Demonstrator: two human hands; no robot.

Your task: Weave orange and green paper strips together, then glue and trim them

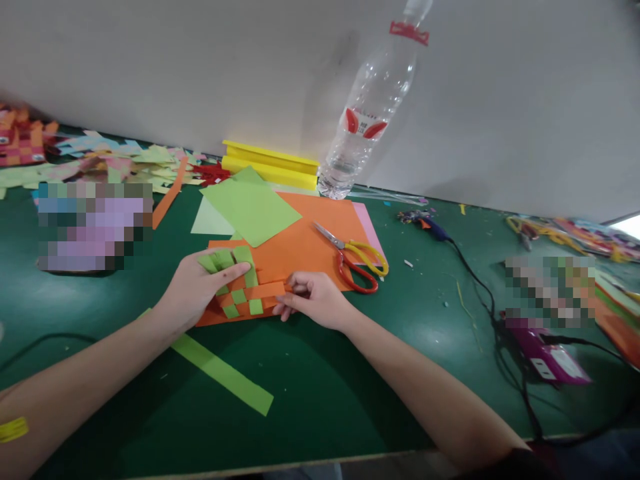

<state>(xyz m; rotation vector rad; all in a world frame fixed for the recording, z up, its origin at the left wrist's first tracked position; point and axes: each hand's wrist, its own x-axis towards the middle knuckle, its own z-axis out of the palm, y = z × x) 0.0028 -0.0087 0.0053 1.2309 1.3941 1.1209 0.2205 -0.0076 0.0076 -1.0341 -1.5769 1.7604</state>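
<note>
A small woven paper piece in green and orange checks is held up between my hands. My left hand is closed on its left and upper side, the thumb lying across a green strip. At the right, the fingers of my right hand pinch the end of an orange paper strip that runs out of the weave. Orange paper sheets lie beneath and behind it. A loose green paper strip rests on the table below my left wrist.
Scissors with yellow and red handles lie on the orange sheets. Green paper is behind. A plastic bottle leans at the wall. Paper scraps pile up left; a corded tool and purple power strip lie right.
</note>
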